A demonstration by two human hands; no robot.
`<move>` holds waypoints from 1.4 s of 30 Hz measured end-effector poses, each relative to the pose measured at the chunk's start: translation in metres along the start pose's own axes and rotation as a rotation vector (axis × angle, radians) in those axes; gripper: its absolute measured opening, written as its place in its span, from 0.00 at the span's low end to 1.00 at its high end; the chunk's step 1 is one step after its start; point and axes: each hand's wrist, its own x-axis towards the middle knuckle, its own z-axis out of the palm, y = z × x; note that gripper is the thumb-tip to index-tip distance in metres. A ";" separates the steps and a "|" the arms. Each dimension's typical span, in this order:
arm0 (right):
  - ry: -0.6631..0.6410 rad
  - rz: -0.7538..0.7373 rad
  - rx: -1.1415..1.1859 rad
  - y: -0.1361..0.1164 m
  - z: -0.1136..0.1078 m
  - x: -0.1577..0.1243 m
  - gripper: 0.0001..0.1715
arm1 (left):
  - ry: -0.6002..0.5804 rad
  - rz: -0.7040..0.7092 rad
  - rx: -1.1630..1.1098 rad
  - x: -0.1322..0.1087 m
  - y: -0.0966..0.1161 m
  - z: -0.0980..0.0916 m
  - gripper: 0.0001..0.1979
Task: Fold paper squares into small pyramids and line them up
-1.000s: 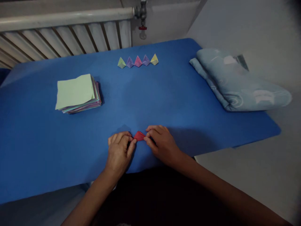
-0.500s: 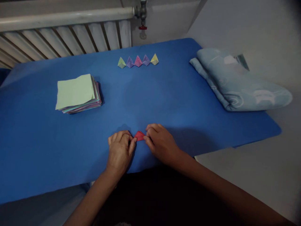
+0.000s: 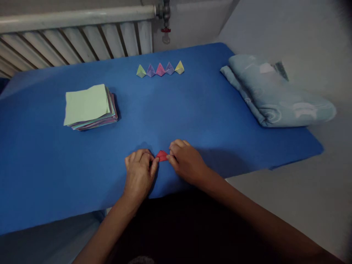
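Note:
A small folded red paper [image 3: 162, 156] lies near the front edge of the blue table [image 3: 170, 106], its peak pointing away from me. My left hand [image 3: 139, 168] pinches its left corner between thumb and curled fingers. At the right corner, my right hand [image 3: 187, 161] is closed with thumb and forefinger on the paper. The fingertips cover both ends of it. Farther back, several folded paper pieces [image 3: 160, 69] in green, purple, pink and yellow stand side by side in a row.
To the left sits a stack of coloured paper sheets [image 3: 86, 104], pale green on top. A folded grey-blue blanket [image 3: 280, 95] rests at the right end of the table. A white radiator [image 3: 77, 44] with a valve [image 3: 166, 18] runs behind the table.
The whole view has shifted slightly. Both hands still hold the red paper's corners, and its shape looks a little flatter and wider at the base.

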 end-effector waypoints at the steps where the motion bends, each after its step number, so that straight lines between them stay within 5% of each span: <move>1: 0.001 0.011 0.006 0.000 0.000 -0.001 0.07 | -0.005 -0.016 -0.004 0.000 -0.001 -0.001 0.09; 11: 0.141 0.081 0.090 0.007 0.009 -0.009 0.09 | 0.037 0.052 0.064 0.001 -0.016 -0.006 0.09; 18: 0.190 0.067 0.089 0.005 0.010 -0.009 0.08 | 0.104 0.558 0.120 -0.007 -0.004 0.000 0.13; 34: 0.170 0.056 0.134 0.013 0.006 -0.013 0.07 | 0.018 0.479 0.301 -0.025 -0.010 -0.012 0.21; 42: 0.238 0.021 0.113 0.015 0.011 -0.014 0.07 | 0.068 0.432 0.263 -0.015 0.013 -0.002 0.19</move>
